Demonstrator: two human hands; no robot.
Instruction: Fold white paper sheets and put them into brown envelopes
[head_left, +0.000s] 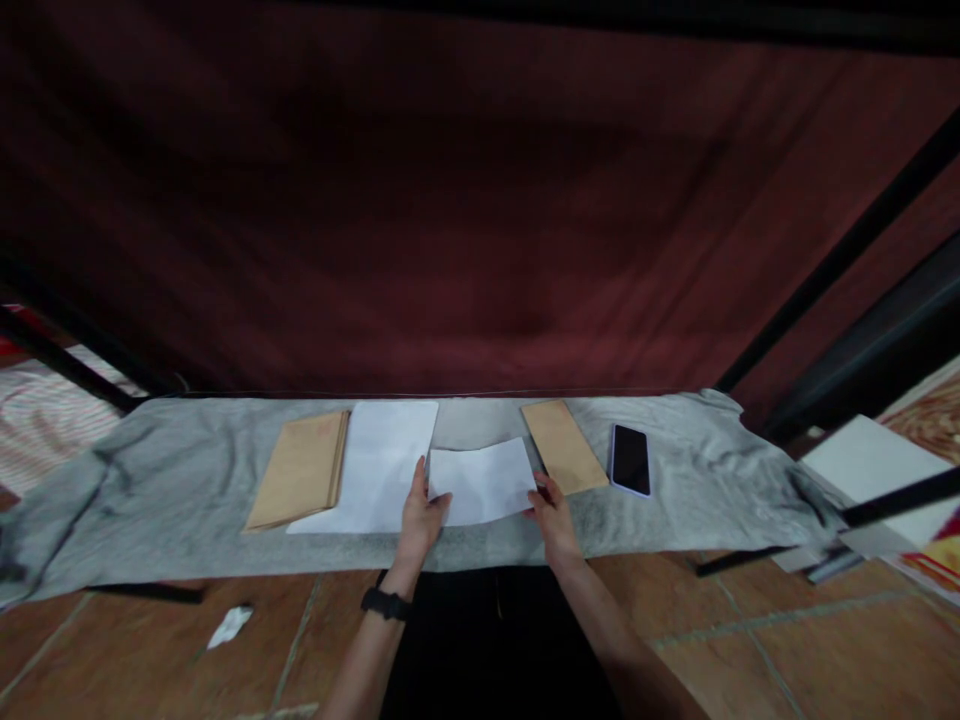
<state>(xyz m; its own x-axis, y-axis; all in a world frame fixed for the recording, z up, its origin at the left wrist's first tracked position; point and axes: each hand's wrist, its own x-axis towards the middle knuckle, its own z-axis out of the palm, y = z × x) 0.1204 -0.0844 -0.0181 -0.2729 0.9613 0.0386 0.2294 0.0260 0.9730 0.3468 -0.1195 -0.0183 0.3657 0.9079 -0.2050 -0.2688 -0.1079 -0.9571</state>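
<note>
Between my hands is a white sheet of paper (pixel 482 483), its lower edge a little curved. My left hand (pixel 424 515) grips its left edge, thumb on top. At the right edge my right hand (pixel 551 510) pinches the same sheet, fingers partly underneath. Larger white paper (pixel 379 470) lies flat to the left, partly under a stack of brown envelopes (pixel 300 468). To the right, close beyond my right hand, a single brown envelope (pixel 566 445) lies at a slant.
A phone (pixel 631 460) with a dark screen lies right of the single envelope. Grey cloth (pixel 712 480) covers the narrow table. Behind it hangs a dark red curtain (pixel 480 250), with black frame bars (pixel 840 260) at the sides. Crumpled white paper (pixel 230 626) lies on the tiled floor.
</note>
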